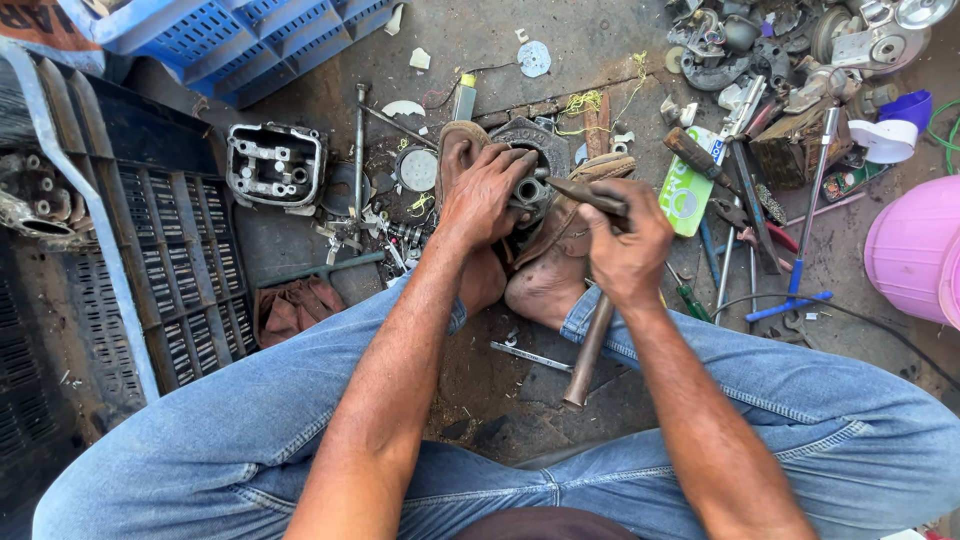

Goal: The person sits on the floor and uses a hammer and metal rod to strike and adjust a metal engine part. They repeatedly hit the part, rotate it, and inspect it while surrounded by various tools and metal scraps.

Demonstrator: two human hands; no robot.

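I sit on the ground in blue jeans with my bare feet drawn together around a dark metal engine part [532, 190]. My left hand [485, 192] lies over the part's left side and grips it. My right hand [628, 250] is closed around a long rusty metal tool [592, 345] whose pointed tip [560, 187] rests against the part's opening. The tool's handle runs down past my wrist toward my knee. My right foot [556, 268] braces the part from the right; my left foot [462, 160] lies under my left hand.
A grey cylinder head [275, 165] lies left, beside a dark plastic crate [170, 250] and a blue crate [240, 40]. Screwdrivers, wrenches [530, 355] and metal parts [790, 50] litter the right. A pink tub [915, 250] stands at the far right, a brown rag [295, 305] near my left knee.
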